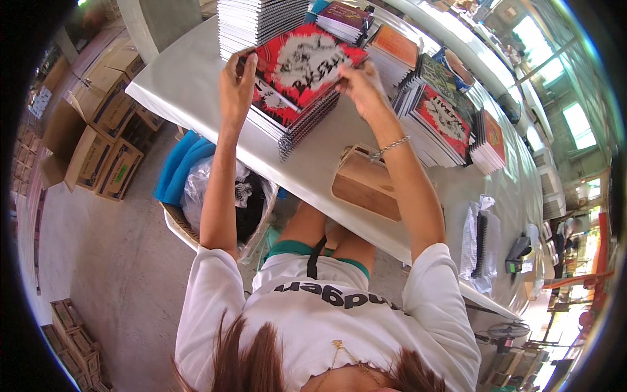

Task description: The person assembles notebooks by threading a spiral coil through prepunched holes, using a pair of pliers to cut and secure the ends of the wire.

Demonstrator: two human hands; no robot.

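A spiral notebook point(307, 62) with a red cover and a black-and-white print is held tilted just above a stack of similar notebooks point(261, 121). My left hand point(236, 85) grips its left edge, thumb on top. At its right edge, my right hand point(360, 83) has its fingers bent around the corner. The lower stack shows white page edges and black coils, and the held notebook covers most of its top. Close to my right forearm, a brown wooden box-like piece point(364, 183) lies at the table's near edge.
A tall notebook stack point(261, 29) stands at the back left of the white table point(176, 72). Purple point(343, 18), orange point(396, 44) and red-covered point(443, 117) stacks stand rightward. A clear bag with black coils point(481, 242) lies right. Cardboard boxes point(108, 124) and a lined bin point(176, 212) are left.
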